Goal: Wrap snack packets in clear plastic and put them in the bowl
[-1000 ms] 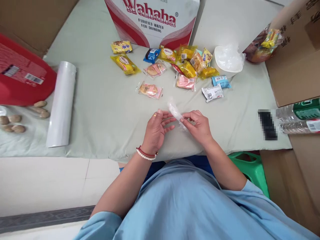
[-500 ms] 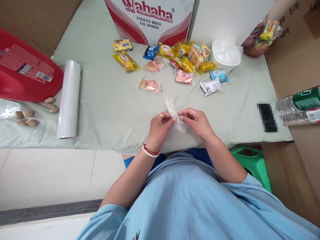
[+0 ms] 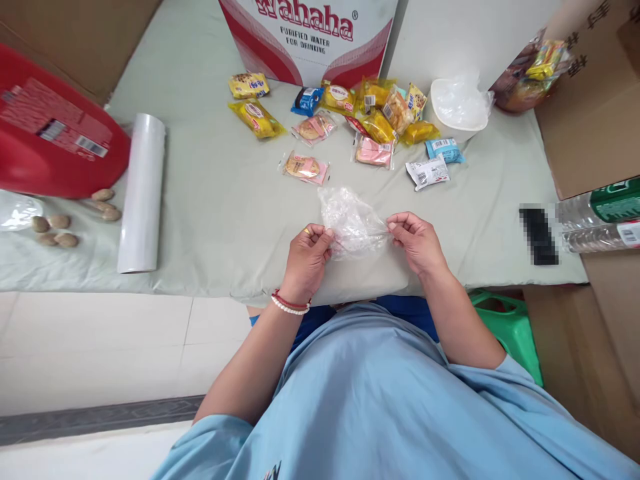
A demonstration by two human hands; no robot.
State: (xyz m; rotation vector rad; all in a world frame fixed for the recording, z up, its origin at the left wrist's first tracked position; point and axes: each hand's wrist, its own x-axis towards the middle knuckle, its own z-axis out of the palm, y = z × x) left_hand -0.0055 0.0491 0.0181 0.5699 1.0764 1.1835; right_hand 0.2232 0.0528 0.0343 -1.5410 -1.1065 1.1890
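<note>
A clear, crinkled plastic bag (image 3: 353, 223) is spread between my two hands, just above the table's near edge. My left hand (image 3: 311, 257) pinches its left side between thumb and fingers; a ring and bracelets are on this hand and wrist. At the bag's right edge, my right hand (image 3: 417, 243) pinches it the same way. Beyond the bag lie wrapped snacks: a round pink-backed biscuit pack (image 3: 305, 167), another pink pack (image 3: 374, 152), a white packet (image 3: 428, 173) and a blue packet (image 3: 445, 151). Nothing shows inside the bag.
Yellow snack packs (image 3: 380, 125) are heaped before a Wahaha carton (image 3: 310, 40). A white bowl (image 3: 459, 113) holds clear plastic. To the left are a film roll (image 3: 141, 193), a red jug (image 3: 55, 133) and walnuts (image 3: 60, 221). Bottles (image 3: 610, 203) lie right, above a green stool (image 3: 510, 327).
My hands have moved apart, left and right. The plastic bag, bunched into a narrow strip before, is now stretched out wide between them. The view has shifted slightly.
</note>
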